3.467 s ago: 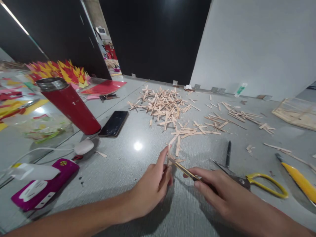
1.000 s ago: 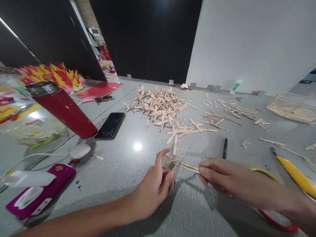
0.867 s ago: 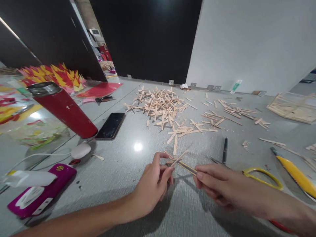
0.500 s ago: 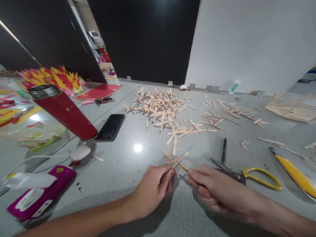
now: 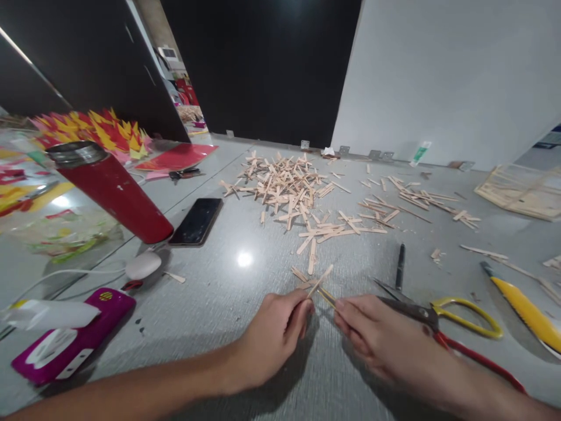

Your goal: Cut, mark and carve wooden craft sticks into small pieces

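Pinched in my left hand point(image 5: 283, 324) is a short wooden craft stick point(image 5: 324, 277), tilted up to the right. My right hand point(image 5: 379, 330) has its fingers closed on a thin yellowish strip-like tool point(image 5: 326, 297), whose exact kind I cannot make out. Its tip meets or crosses the stick near my left fingertips. Just beyond, another wooden stick point(image 5: 298, 273) lies on the table. Scissors point(image 5: 423, 313) with one yellow and one red handle lie partly hidden behind my right hand, and a black pen point(image 5: 400, 266) stretches out past the blades.
A heap of craft sticks point(image 5: 284, 184) covers the table's middle, with more scattered rightward. At left are a red flask point(image 5: 118, 196), a phone point(image 5: 197, 221), a white mouse-like object point(image 5: 144, 266) and a purple box point(image 5: 76, 339). A yellow cutter point(image 5: 523, 304) lies at right.
The view has shifted slightly. My right hand and forearm have moved a little, so the red scissor handle now shows. Both hands keep their grip, and the stick and tool remain crossed.
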The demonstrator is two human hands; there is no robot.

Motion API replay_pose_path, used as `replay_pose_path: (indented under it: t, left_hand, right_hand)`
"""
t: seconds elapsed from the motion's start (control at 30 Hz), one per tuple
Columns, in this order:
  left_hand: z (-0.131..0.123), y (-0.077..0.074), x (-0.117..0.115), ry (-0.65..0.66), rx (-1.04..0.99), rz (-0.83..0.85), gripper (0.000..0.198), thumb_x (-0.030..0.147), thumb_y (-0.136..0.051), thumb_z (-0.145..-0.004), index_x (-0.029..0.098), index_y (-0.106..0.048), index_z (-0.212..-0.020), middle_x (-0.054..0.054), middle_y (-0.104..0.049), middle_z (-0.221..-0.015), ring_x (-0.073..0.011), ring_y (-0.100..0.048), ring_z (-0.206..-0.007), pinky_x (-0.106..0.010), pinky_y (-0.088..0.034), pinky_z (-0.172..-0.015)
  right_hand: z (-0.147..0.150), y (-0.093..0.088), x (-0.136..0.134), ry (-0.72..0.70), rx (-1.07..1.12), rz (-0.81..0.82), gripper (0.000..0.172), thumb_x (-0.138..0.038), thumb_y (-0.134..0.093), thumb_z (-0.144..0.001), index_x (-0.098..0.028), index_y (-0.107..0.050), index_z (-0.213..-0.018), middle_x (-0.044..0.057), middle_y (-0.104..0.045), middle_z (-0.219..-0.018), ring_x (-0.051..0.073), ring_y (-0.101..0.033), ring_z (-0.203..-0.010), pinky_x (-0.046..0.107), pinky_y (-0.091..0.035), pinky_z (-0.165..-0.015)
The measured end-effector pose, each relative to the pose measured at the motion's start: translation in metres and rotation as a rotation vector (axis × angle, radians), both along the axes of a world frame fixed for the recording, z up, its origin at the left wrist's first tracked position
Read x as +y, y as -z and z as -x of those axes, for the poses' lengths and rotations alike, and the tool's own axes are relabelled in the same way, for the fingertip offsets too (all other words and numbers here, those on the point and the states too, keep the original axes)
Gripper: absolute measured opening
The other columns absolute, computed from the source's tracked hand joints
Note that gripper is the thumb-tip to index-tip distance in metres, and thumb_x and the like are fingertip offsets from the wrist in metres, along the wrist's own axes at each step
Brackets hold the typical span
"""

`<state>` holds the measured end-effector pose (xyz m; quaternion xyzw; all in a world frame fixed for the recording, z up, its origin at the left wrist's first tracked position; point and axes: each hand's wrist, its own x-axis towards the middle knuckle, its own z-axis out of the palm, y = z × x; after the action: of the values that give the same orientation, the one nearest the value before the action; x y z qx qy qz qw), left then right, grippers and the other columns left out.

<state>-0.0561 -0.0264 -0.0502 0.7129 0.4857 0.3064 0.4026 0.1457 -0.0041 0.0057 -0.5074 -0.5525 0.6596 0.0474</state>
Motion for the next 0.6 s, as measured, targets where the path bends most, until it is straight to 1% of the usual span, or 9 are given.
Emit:
replay_pose_path:
  t: [0.07, 0.17, 0.23, 0.3, 0.37, 0.43, 0.5, 0.53, 0.6]
  left_hand:
    - [0.000, 0.001, 0.000, 0.004, 0.002, 0.000, 0.036, 0.030, -0.036, -0.109, 0.020, -0.052, -0.078, 0.004, -0.052, -0.061, -0.0117, -0.048, -0.054, -0.024, -0.036, -0.061]
    - [0.001, 0.001, 0.002, 0.040, -0.006, 0.000, 0.036, 0.028, -0.037, -0.108, 0.021, -0.050, -0.076, 0.005, -0.051, -0.060, -0.0109, -0.045, -0.052, -0.023, -0.034, -0.059]
    - [0.001, 0.001, 0.003, 0.065, -0.010, -0.001, 0.037, 0.028, -0.038, -0.108, 0.021, -0.049, -0.073, 0.004, -0.051, -0.059, -0.0107, -0.045, -0.052, -0.023, -0.034, -0.058]
    - [0.001, 0.000, 0.003, 0.067, -0.011, -0.003, 0.037, 0.028, -0.038, -0.108, 0.021, -0.048, -0.073, 0.004, -0.053, -0.060, -0.0111, -0.046, -0.052, -0.024, -0.035, -0.059]
    - [0.000, 0.000, 0.002, 0.051, -0.009, -0.003, 0.035, 0.028, -0.036, -0.108, 0.021, -0.049, -0.076, 0.004, -0.054, -0.061, -0.0117, -0.049, -0.053, -0.024, -0.037, -0.061]
    - [-0.001, 0.001, 0.001, 0.026, -0.004, -0.004, 0.034, 0.028, -0.035, -0.109, 0.021, -0.050, -0.079, 0.004, -0.053, -0.062, -0.0118, -0.048, -0.053, -0.025, -0.037, -0.062]
    - [0.000, 0.001, 0.000, 0.004, 0.002, -0.005, 0.034, 0.029, -0.036, -0.109, 0.021, -0.050, -0.079, 0.005, -0.050, -0.061, -0.0116, -0.044, -0.052, -0.026, -0.034, -0.061]
    - [0.000, 0.002, 0.000, 0.001, 0.002, -0.006, 0.034, 0.029, -0.037, -0.109, 0.021, -0.049, -0.079, 0.005, -0.048, -0.061, -0.0114, -0.043, -0.052, -0.026, -0.033, -0.060]
    - [0.000, 0.002, 0.000, 0.009, -0.004, -0.007, 0.034, 0.029, -0.038, -0.109, 0.021, -0.049, -0.078, 0.006, -0.047, -0.061, -0.0110, -0.040, -0.051, -0.025, -0.032, -0.059]
  right_hand:
    - [0.000, 0.000, 0.001, 0.029, -0.017, -0.004, 0.035, -0.049, -0.045, -0.102, -0.026, -0.045, -0.077, -0.006, -0.033, -0.061, 0.014, -0.030, -0.053, 0.025, -0.027, -0.048]
    - [-0.011, -0.015, 0.016, 0.017, -0.050, 0.031, 0.030, -0.046, -0.061, -0.095, -0.024, -0.050, -0.077, -0.007, -0.038, -0.062, 0.011, -0.030, -0.052, 0.023, -0.023, -0.044]
    - [-0.019, -0.025, 0.027, -0.013, -0.077, 0.126, 0.031, -0.047, -0.061, -0.096, -0.023, -0.052, -0.079, -0.008, -0.040, -0.061, 0.009, -0.027, -0.050, 0.020, -0.017, -0.041]
    - [-0.022, -0.026, 0.032, 0.006, -0.038, 0.216, 0.032, -0.048, -0.056, -0.100, -0.023, -0.050, -0.080, -0.009, -0.039, -0.060, 0.007, -0.023, -0.048, 0.017, -0.014, -0.038]
    - [-0.016, -0.016, 0.025, 0.054, 0.075, 0.289, 0.031, -0.046, -0.051, -0.104, -0.024, -0.046, -0.082, -0.011, -0.035, -0.058, 0.007, -0.017, -0.046, 0.016, -0.012, -0.036]
    - [-0.003, 0.001, 0.008, 0.096, 0.207, 0.348, 0.029, -0.044, -0.047, -0.106, -0.026, -0.042, -0.085, -0.012, -0.034, -0.058, 0.006, -0.014, -0.044, 0.014, -0.013, -0.035]
    - [0.012, 0.018, -0.012, 0.131, 0.282, 0.377, 0.029, -0.046, -0.045, -0.107, -0.027, -0.040, -0.086, -0.012, -0.037, -0.060, 0.006, -0.018, -0.043, 0.011, -0.021, -0.033]
    - [0.018, 0.024, -0.020, 0.155, 0.291, 0.354, 0.030, -0.047, -0.043, -0.108, -0.027, -0.039, -0.087, -0.012, -0.037, -0.060, 0.006, -0.019, -0.042, 0.011, -0.026, -0.031]
    - [0.024, 0.028, -0.027, 0.188, 0.281, 0.313, 0.031, -0.046, -0.035, -0.111, -0.028, -0.037, -0.086, -0.013, -0.036, -0.059, 0.006, -0.020, -0.038, 0.013, -0.033, -0.028]
